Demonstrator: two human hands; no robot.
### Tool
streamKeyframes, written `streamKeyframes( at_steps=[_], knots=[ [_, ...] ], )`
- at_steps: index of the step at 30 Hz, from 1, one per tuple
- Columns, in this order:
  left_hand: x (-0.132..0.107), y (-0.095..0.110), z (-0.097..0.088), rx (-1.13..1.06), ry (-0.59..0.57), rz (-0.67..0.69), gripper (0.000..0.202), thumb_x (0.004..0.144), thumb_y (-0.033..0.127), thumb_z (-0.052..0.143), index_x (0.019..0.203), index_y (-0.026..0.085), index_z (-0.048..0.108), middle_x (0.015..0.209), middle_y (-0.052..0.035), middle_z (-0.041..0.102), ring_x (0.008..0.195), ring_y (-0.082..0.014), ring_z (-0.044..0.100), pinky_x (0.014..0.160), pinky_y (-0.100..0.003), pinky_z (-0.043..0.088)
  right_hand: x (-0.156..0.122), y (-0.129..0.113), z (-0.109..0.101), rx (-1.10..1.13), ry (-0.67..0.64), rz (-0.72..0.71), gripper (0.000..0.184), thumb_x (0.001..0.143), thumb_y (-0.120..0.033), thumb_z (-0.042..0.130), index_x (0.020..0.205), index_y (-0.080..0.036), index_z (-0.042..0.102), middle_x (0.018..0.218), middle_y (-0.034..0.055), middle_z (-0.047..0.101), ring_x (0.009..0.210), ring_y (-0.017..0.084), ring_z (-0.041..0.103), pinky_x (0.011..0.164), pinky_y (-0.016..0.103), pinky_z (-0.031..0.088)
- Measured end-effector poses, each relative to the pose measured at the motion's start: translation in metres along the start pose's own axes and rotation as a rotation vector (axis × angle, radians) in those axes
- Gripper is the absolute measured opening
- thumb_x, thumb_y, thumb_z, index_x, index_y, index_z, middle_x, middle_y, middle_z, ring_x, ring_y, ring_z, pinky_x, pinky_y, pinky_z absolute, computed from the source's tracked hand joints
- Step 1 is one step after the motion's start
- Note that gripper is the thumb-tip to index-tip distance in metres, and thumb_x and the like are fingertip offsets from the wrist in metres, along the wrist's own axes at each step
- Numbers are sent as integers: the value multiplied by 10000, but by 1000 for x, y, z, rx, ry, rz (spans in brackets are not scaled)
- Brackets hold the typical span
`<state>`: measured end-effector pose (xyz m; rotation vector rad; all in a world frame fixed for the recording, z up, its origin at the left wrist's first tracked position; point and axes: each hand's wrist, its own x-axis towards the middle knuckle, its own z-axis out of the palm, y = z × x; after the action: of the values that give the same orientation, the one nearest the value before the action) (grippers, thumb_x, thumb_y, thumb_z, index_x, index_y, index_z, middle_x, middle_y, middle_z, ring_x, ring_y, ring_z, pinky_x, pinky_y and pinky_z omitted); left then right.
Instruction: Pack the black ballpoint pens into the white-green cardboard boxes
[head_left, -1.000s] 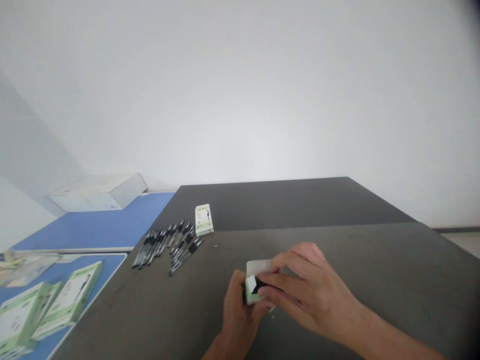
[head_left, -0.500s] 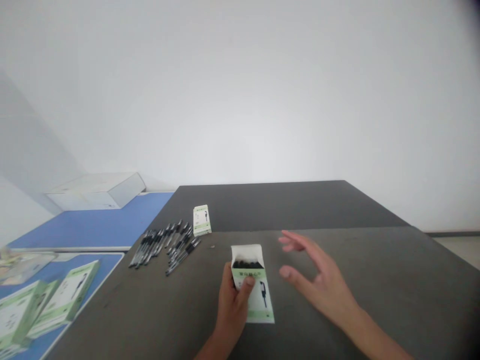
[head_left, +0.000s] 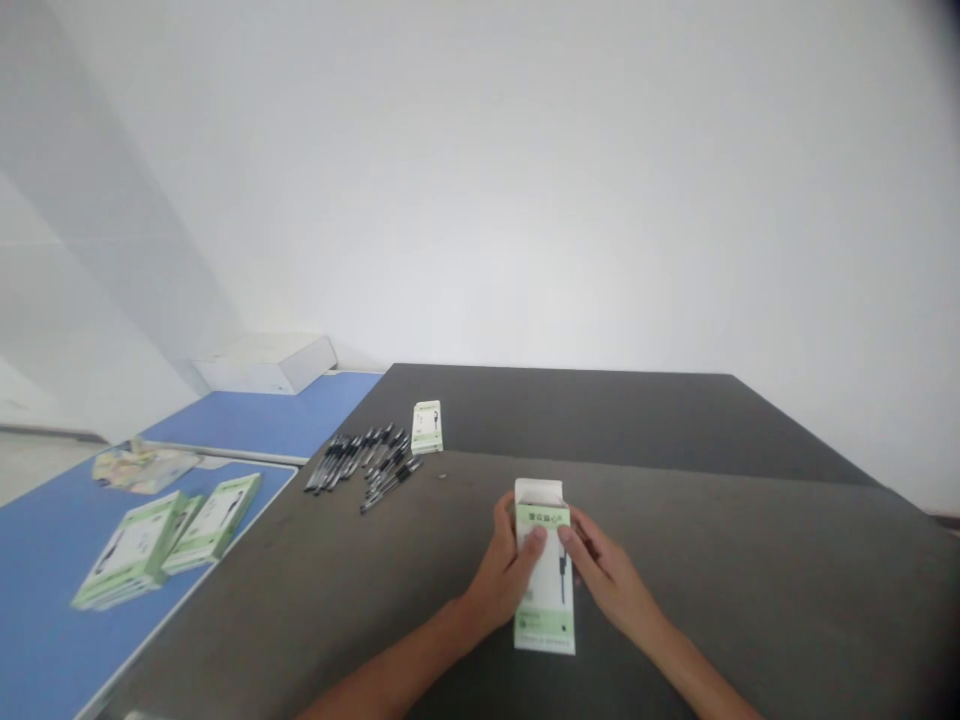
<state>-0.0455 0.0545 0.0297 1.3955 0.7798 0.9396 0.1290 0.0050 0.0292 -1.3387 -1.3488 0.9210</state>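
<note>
I read the left hand (head_left: 501,582) and right hand (head_left: 609,582) equally near, their fingers (head_left: 534,540) gripping both long sides of the green-and-white carton (head_left: 545,625), its long axis pointing away from me between them.

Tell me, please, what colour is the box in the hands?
The box is white with light green bands, best seen in the head view.

One left hand (head_left: 504,585), one right hand (head_left: 609,582), one carton (head_left: 546,620)

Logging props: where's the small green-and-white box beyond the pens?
In the head view, the small green-and-white box sits on the dark table, just right of the loose black pens.
</note>
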Motion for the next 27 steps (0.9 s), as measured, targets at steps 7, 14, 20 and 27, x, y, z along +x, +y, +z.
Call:
streamKeyframes(
  at_steps=[7, 14, 20, 27],
  knots=[
    [0, -20, 8, -14, 34, 17, 638, 990, 598, 643, 1440, 240, 365, 1175, -124, 714, 849, -209, 720, 698, -334, 599, -1, 26, 1, 127, 24, 97, 523, 1029, -625, 537, 1362, -233, 632, 823, 36, 740, 662, 241, 713, 564, 335, 569],
    [-11, -16, 0, -54, -87, -27, 447, 1003, 548, 646, 1270, 216, 509, 989, -45, 656, 771, -158, 638, 651, -270, 539, -14, 33, 0, 109, 78, 97, 553, 1025, -552, 599, 1488, -266, 496, 734, -33, 600, 605, 189, 629, 520, 276, 520],
    [-15, -8, -5, -126, -232, -116, 411, 1021, 504, 637, 1290, 221, 507, 984, -39, 622, 758, -148, 610, 619, -245, 506, -11, 14, -9, 236, 74, 218, 532, 1003, -598, 622, 1400, -244, 600, 702, -22, 640, 582, 166, 600, 522, 257, 477],
    [-16, -3, -9, -105, -329, -207, 402, 1033, 487, 620, 1326, 242, 493, 951, -16, 607, 692, -130, 592, 569, -223, 483, 1, -5, -10, 430, 151, 393, 743, 865, -674, 758, 1430, -250, 531, 766, -5, 736, 563, 170, 627, 521, 263, 498]
  ],
)
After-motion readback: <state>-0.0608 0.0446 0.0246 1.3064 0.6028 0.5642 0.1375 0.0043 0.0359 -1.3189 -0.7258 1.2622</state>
